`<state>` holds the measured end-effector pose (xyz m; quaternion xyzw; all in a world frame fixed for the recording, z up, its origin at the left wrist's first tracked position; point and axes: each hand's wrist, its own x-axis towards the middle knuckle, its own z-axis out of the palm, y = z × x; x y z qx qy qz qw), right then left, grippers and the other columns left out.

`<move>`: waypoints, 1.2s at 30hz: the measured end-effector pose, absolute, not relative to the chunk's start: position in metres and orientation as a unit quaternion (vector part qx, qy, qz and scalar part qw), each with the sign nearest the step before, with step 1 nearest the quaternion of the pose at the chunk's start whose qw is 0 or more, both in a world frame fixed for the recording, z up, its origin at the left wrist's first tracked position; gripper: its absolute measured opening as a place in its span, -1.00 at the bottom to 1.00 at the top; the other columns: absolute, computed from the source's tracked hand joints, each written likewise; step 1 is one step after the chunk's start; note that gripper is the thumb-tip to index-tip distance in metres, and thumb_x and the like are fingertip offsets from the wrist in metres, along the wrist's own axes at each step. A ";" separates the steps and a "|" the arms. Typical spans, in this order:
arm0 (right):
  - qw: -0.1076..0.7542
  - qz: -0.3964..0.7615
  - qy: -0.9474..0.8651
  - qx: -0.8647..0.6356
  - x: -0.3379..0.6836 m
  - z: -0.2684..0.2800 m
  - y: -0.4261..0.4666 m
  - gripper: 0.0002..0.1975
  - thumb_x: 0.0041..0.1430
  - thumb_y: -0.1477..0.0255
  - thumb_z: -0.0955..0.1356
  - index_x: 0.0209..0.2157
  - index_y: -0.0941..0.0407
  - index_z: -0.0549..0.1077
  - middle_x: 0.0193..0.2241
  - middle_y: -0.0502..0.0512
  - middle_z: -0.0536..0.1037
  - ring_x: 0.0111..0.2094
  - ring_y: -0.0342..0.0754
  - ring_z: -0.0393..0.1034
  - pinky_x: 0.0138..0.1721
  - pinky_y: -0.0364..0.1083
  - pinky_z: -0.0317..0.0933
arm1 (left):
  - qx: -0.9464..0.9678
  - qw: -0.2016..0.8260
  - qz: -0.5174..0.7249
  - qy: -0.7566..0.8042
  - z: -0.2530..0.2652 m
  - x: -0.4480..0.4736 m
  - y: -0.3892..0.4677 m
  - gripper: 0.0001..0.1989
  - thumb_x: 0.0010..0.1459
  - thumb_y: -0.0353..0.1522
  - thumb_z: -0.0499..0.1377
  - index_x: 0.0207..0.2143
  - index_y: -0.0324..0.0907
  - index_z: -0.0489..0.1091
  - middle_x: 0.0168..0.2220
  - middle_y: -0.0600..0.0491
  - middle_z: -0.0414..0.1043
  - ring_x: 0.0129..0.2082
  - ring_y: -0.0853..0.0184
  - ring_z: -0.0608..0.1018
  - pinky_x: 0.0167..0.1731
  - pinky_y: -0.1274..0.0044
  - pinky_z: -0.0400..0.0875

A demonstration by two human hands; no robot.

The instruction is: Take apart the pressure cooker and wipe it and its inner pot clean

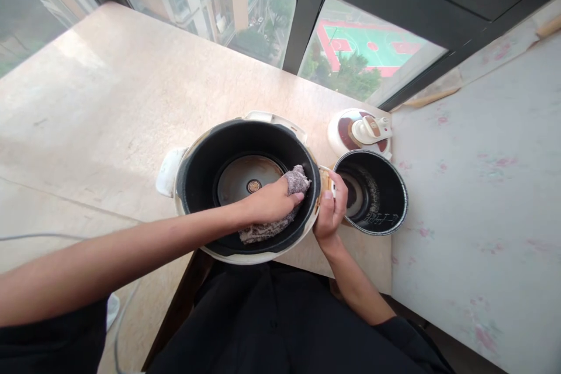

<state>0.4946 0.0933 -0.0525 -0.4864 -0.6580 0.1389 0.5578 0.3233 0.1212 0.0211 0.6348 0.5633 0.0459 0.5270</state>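
Note:
A white electric pressure cooker base (205, 139) stands in front of me, its dark inside and round heating plate (234, 178) facing up. My left hand (272, 201) reaches down into it, closed on a grey, rough-textured cloth (270, 230) that lies against the inner wall on the right and near side. With my right hand (331, 209) I grip the side handle (325, 182) on the cooker's right, fingers wrapped round it. Just beyond that hand is the black inner pot (397, 198), tilted so its opening faces me.
The cooker's lid (353, 131), white and brown with a raised handle, sits behind the inner pot by the wall. A flower-patterned wall (477, 204) bounds the right side. Windows line the back of the pale countertop (100, 111). A grey cord (41, 238) runs along the left.

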 end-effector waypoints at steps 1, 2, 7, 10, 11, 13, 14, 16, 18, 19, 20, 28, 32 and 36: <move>0.560 0.138 -0.658 -0.484 0.495 -0.053 0.094 -0.60 0.42 0.47 0.17 0.22 0.10 0.36 0.10 0.20 0.45 0.11 0.02 0.39 0.12 0.08 0.29 | 0.639 0.521 0.037 0.565 0.024 0.323 0.119 -0.45 0.31 -0.18 0.05 0.28 -0.21 0.22 0.20 -0.13 0.40 0.17 0.08 0.47 0.16 0.35 0.30; 0.561 0.138 -0.658 -0.484 0.495 -0.053 0.094 -0.60 0.43 0.47 0.17 0.22 0.10 0.35 0.10 0.20 0.45 0.11 0.02 0.38 0.13 0.08 0.29 | 0.648 0.513 0.026 0.562 0.029 0.323 0.116 -0.44 0.31 -0.18 0.05 0.28 -0.22 0.21 0.20 -0.14 0.40 0.15 0.06 0.48 0.14 0.33 0.32; 0.552 0.146 -0.656 -0.494 0.496 -0.056 0.094 -0.60 0.43 0.43 0.17 0.22 0.11 0.34 0.10 0.21 0.46 0.12 0.03 0.38 0.13 0.09 0.28 | 0.715 0.454 -0.009 0.532 0.063 0.308 0.094 -0.63 0.33 -0.20 0.02 0.10 -0.15 0.33 0.02 -0.05 0.52 -0.01 0.07 0.55 -0.04 0.36 0.36; 0.548 0.153 -0.654 -0.499 0.497 -0.057 0.094 -0.60 0.44 0.42 0.16 0.22 0.12 0.34 0.12 0.23 0.45 0.12 0.03 0.38 0.14 0.09 0.27 | 0.755 0.416 -0.020 0.506 0.073 0.291 0.080 -0.73 0.33 -0.20 0.06 -0.04 -0.15 0.36 -0.11 -0.03 0.55 -0.13 0.11 0.57 -0.18 0.43 0.34; 0.546 0.155 -0.654 -0.499 0.497 -0.057 0.094 -0.60 0.44 0.42 0.16 0.22 0.12 0.35 0.12 0.24 0.45 0.11 0.03 0.38 0.14 0.09 0.27 | 0.770 0.406 -0.024 0.492 0.074 0.284 0.077 -0.75 0.32 -0.20 0.07 -0.08 -0.14 0.36 -0.14 -0.02 0.55 -0.16 0.12 0.57 -0.22 0.44 0.32; 0.545 0.158 -0.658 -0.495 0.498 -0.058 0.094 -0.60 0.44 0.43 0.16 0.22 0.12 0.34 0.13 0.25 0.44 0.12 0.03 0.38 0.14 0.08 0.26 | 0.802 0.385 -0.041 0.455 0.074 0.269 0.073 -0.82 0.29 -0.24 0.10 -0.15 -0.13 0.38 -0.19 -0.01 0.55 -0.22 0.14 0.57 -0.28 0.46 0.29; 0.545 0.158 -0.661 -0.491 0.498 -0.058 0.095 -0.60 0.44 0.43 0.16 0.22 0.12 0.34 0.13 0.25 0.44 0.13 0.02 0.38 0.14 0.08 0.26 | 0.817 0.370 -0.054 0.438 0.073 0.261 0.073 -0.87 0.27 -0.30 0.12 -0.17 -0.13 0.39 -0.23 -0.01 0.55 -0.25 0.15 0.56 -0.31 0.47 0.27; 0.547 0.155 -0.668 -0.480 0.499 -0.060 0.095 -0.60 0.44 0.45 0.16 0.23 0.11 0.33 0.13 0.24 0.45 0.14 0.01 0.36 0.15 0.07 0.26 | 0.847 0.323 -0.083 0.413 0.072 0.248 0.074 -0.85 0.16 -0.46 0.14 -0.21 -0.14 0.43 -0.29 -0.02 0.54 -0.28 0.14 0.56 -0.33 0.46 0.25; 0.550 0.152 -0.672 -0.471 0.501 -0.061 0.096 -0.60 0.44 0.46 0.17 0.23 0.11 0.32 0.12 0.23 0.45 0.15 0.01 0.36 0.15 0.06 0.25 | 0.874 0.268 -0.105 0.391 0.071 0.237 0.078 -0.71 0.00 -0.59 0.14 -0.22 -0.17 0.46 -0.30 -0.04 0.55 -0.27 0.12 0.55 -0.30 0.44 0.24; 0.550 0.152 -0.674 -0.468 0.501 -0.062 0.097 -0.60 0.43 0.47 0.17 0.23 0.11 0.32 0.12 0.23 0.46 0.15 0.01 0.36 0.15 0.06 0.25 | 0.885 0.245 -0.110 0.380 0.070 0.233 0.080 -0.66 -0.06 -0.62 0.14 -0.22 -0.18 0.47 -0.29 -0.05 0.56 -0.26 0.11 0.55 -0.28 0.43 0.24; 0.549 0.153 -0.676 -0.467 0.502 -0.063 0.097 -0.60 0.43 0.46 0.17 0.23 0.11 0.32 0.12 0.24 0.46 0.14 0.01 0.37 0.14 0.06 0.26 | 0.895 0.226 -0.110 0.370 0.069 0.229 0.082 -0.64 -0.09 -0.63 0.15 -0.23 -0.18 0.49 -0.29 -0.04 0.56 -0.26 0.12 0.55 -0.26 0.42 0.24; 0.546 0.171 -0.676 -0.465 0.505 -0.071 0.098 -0.59 0.44 0.43 0.17 0.24 0.12 0.31 0.13 0.27 0.46 0.15 0.03 0.37 0.14 0.06 0.26 | 0.948 0.059 0.007 0.311 0.057 0.208 0.104 -0.78 0.04 -0.63 0.16 -0.38 -0.17 0.48 -0.44 0.02 0.49 -0.41 0.26 0.46 -0.24 0.41 0.19; 0.547 0.189 -0.662 -0.476 0.505 -0.074 0.098 -0.59 0.44 0.39 0.17 0.24 0.14 0.31 0.14 0.29 0.45 0.15 0.05 0.37 0.14 0.07 0.26 | 0.945 0.010 0.018 0.326 0.061 0.207 0.116 -0.77 0.23 -0.56 0.09 -0.31 -0.14 0.49 -0.38 -0.01 0.49 -0.34 0.28 0.47 -0.05 0.40 0.20; 0.544 0.213 -0.652 -0.484 0.505 -0.075 0.098 -0.57 0.44 0.33 0.17 0.24 0.16 0.30 0.17 0.33 0.42 0.17 0.08 0.35 0.17 0.12 0.23 | 0.918 0.015 -0.001 0.397 0.057 0.224 0.128 -0.76 0.18 -0.58 0.08 -0.24 -0.16 0.49 -0.30 -0.10 0.49 -0.25 0.19 0.49 -0.05 0.35 0.23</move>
